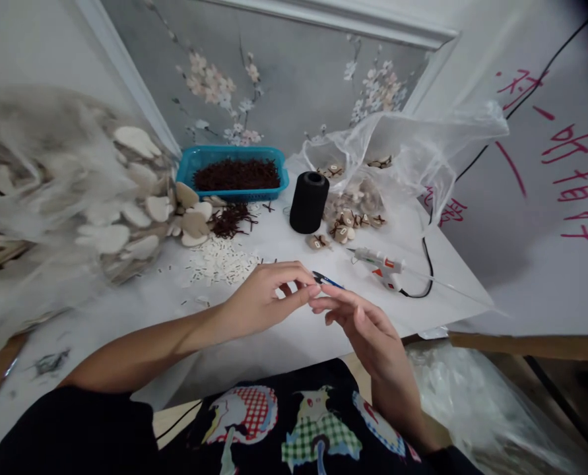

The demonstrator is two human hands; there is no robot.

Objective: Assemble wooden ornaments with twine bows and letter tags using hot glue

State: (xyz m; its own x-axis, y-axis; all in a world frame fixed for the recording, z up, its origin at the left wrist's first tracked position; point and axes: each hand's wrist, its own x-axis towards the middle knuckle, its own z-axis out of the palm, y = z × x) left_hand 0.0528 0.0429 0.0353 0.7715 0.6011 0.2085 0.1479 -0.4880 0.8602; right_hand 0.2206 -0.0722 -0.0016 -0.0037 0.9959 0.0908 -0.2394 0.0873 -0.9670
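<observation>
Table (pixel 437 307) under a white covering spreads beneath everything, its near right corner jutting past the work. Bulky clear bag (pixel 31 125) fills the left edge, spilling beige and cream felt pieces (pixel 195 223) toward the middle. Another clear bag (pixel 422 142), thinner and crumpled open, lies toward the far right corner with more pieces inside. Blue basket (pixel 254 195) stands against the far edge, left of centre, holding brown bows (pixel 237 175).

Both hands meet above the table, toward the near edge. Left hand (pixel 268 300) has its thumb and forefinger tips brought close together; whether something tiny is pinched between them I cannot tell. Right hand (pixel 363 326) holds nothing that shows, its thumb well apart from its extended fingers, whose tips reach the left thumb.

Black spool (pixel 307 208) stands upright between the basket and the thinner bag. White glue gun (pixel 387 264) lies nearer the right edge, its black cord (pixel 428 257) curving behind it. White labels (pixel 222 260) lie scattered in front of the basket, a small heap of loose bows (pixel 231 221) just behind them. Bow-trimmed pieces (pixel 343 227) cluster just right of the spool. Blue-handled tool (pixel 330 280) lies just beyond the meeting fingertips, partly hidden by them.
</observation>
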